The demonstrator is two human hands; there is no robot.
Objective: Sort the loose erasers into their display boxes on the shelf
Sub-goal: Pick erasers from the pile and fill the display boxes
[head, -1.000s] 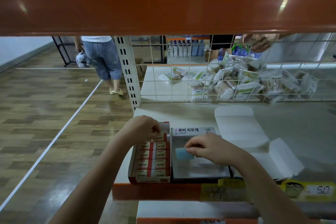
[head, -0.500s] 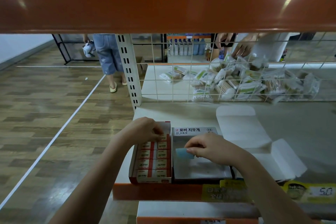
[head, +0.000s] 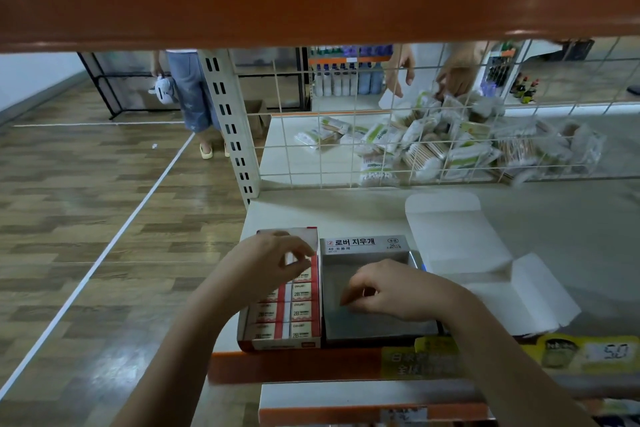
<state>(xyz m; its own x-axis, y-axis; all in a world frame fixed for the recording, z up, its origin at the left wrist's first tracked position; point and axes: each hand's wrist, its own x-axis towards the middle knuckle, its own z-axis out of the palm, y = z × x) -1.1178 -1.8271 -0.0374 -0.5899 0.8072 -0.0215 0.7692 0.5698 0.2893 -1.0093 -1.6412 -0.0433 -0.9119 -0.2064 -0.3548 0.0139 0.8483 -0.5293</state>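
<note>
Two boxes: a red-and-white display box point(head: 282, 291) and a grey display box point(head: 375, 291) sit touching, side by side, at the front edge of the shelf point(head: 346, 215).
Left hand point(head: 266, 267): curled over the rear of the red-and-white box, thumb and fingertips pinching a white eraser point(head: 294, 258) above the packed rows.
Right hand point(head: 398, 291): low inside the grey box, fingers curled with thumb and forefinger drawn together; whether they pinch anything cannot be told, as the hand hides the box floor beneath it.
Step in hand: seating an eraser in the last gap at the back of the nearly full red-and-white box.
Grey box: apparently almost empty, its flattened lid flaps point(head: 485, 263) spread on the shelf beside it.
Next move: press the white eraser level with its neighbours, then let go without dislodging the row.
</note>
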